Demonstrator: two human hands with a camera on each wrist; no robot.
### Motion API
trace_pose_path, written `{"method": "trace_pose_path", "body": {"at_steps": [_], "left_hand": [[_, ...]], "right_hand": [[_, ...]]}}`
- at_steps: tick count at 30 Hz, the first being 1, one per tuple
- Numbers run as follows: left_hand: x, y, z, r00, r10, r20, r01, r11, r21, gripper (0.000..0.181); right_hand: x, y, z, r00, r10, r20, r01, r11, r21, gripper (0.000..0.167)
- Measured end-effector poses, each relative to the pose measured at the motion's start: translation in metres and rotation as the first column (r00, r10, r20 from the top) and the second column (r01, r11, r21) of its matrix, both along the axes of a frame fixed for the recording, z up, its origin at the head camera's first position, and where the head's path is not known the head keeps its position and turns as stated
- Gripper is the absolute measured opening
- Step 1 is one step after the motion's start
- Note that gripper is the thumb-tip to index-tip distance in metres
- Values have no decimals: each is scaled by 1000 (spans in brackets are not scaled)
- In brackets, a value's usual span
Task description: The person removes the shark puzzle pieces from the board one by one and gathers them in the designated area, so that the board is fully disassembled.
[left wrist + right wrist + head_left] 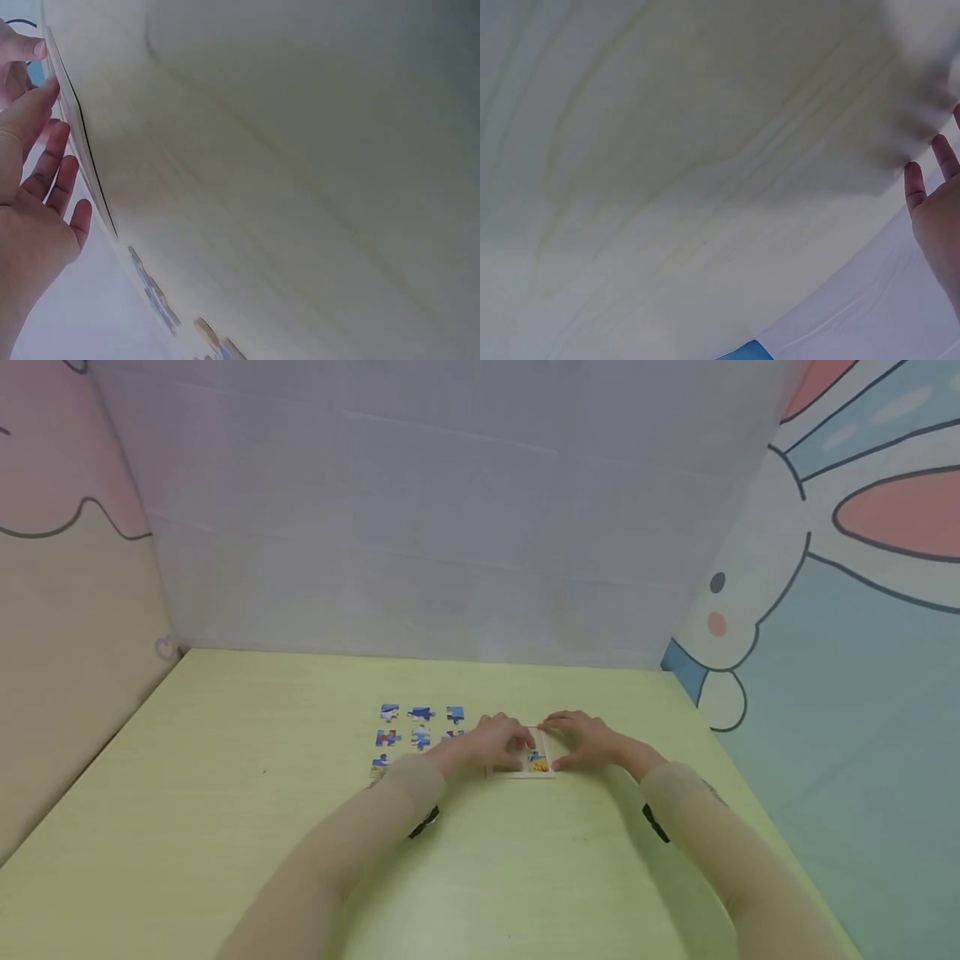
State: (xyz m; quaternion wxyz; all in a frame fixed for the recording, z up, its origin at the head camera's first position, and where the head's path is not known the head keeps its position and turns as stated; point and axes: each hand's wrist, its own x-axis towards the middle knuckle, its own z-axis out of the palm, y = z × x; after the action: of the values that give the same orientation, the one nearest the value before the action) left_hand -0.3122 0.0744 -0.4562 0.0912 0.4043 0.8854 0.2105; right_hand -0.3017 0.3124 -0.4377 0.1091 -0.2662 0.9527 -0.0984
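Note:
In the head view a shallow white puzzle tray point(523, 775) lies on the table, with a blue and yellow puzzle piece point(537, 763) in its lower right corner. My left hand point(501, 740) reaches over the tray's left part, its fingers bent and a gap between thumb and forefinger; no piece shows between them. My right hand point(588, 741) is at the tray's right edge, thumb near the lower corner and fingertips at the upper one. In the left wrist view the left hand point(37, 202) is beside the thin edge of the tray point(88, 150). The right wrist view shows loosely spread fingers point(915, 187).
Left of the tray, loose puzzle pieces point(421, 737) lie in rows, some partly hidden behind the left arm. The pale yellow table point(225, 760) meets a white wall covering point(420, 527) at the back and a rabbit-printed panel point(847, 710) on the right.

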Motion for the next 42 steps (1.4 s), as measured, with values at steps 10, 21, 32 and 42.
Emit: {"method": "trace_pose_path", "body": {"at_steps": [10,21,32,42], "left_hand": [[-1,10,1,999,-47,-22,47,999,-27,32],[-3,13,-1,1000,-7,0,7,998,-60,33],[-3,13,0,990,6,144,-19,996,91,25],[5,6,13,981,16,194,-50,984,172,23]], "right_hand": [[-6,6,-5,999,38,-17,-38,999,5,73],[-3,3,-3,998,53,-32,-53,998,-13,73],[-4,5,-4,999,40,-22,-40,999,-1,74],[1,6,-2,999,38,-19,-38,999,-10,73]]}}
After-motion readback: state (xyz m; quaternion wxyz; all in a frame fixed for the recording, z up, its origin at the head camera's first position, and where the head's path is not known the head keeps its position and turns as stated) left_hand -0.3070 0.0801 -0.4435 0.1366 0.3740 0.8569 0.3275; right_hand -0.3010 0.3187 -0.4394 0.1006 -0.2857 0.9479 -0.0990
